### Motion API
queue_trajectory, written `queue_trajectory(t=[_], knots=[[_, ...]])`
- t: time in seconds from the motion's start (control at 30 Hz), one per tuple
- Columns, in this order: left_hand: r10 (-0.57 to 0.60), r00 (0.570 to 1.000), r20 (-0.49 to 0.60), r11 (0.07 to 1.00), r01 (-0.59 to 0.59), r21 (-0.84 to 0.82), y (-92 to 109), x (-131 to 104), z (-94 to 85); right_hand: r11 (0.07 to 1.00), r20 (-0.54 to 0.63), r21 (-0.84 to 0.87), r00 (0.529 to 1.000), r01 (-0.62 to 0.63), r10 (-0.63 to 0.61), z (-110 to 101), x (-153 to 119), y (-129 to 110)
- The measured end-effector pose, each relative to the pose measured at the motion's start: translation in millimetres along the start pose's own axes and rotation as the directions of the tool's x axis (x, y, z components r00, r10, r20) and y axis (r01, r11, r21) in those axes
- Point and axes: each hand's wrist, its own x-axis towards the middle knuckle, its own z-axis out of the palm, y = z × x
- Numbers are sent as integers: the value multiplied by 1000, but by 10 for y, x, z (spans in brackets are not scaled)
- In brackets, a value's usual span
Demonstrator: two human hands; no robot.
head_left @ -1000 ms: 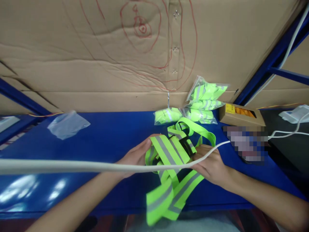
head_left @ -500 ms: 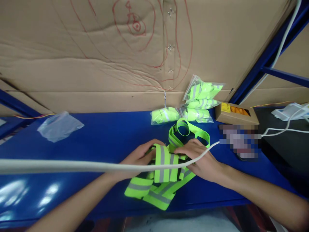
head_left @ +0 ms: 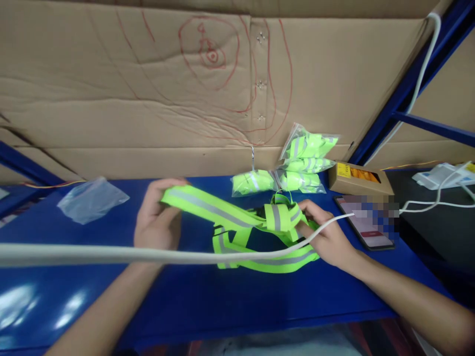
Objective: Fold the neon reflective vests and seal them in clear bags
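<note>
A neon-green strap bundle with grey reflective stripes (head_left: 276, 217) lies over the blue table, partly lifted. My left hand (head_left: 159, 217) is closed on one end of a strap, which stretches from it toward the right. My right hand (head_left: 322, 230) grips the bunched part of the same straps, fingers wrapped around its right side. Lower loops of the strap rest on the table between my hands. A white cable (head_left: 148, 255) passes in front of both the left wrist and the lower straps.
Clear bags of green straps (head_left: 254, 182) stand against the cardboard wall (head_left: 148, 123). A flat plastic bag (head_left: 92, 200) lies on the blue table (head_left: 200, 301) at left. At right are a brown box (head_left: 359, 179), a phone (head_left: 365, 222) and a blue frame bar (head_left: 434, 126).
My left hand has moved left and up, drawing a strap out from the bundle. The straps near the table's front edge have shifted up and away. My right hand has moved slightly right.
</note>
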Motion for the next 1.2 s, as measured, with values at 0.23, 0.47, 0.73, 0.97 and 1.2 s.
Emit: queue_trajectory(t=[0.23, 0.47, 0.73, 0.97, 1.2], knots=[[-177, 236, 955, 969, 213, 127, 436, 11, 67, 748, 107, 563, 929, -351, 355, 83, 66, -31], [-117, 817, 565, 972, -24, 235, 211, -437, 354, 627, 289, 632, 889, -456, 355, 88, 66, -83], [98, 839, 535, 683, -448, 577, 105, -568, 446, 806, 354, 474, 915, -355, 195, 156, 23, 25], [51, 791, 610, 661, -485, 573, 100, -562, 472, 871, 480, 403, 875, -280, 59, 215, -69, 36], [19, 801, 598, 603, -486, 632, 4, -594, 538, 871, 478, 402, 876, -282, 63, 330, -109, 93]])
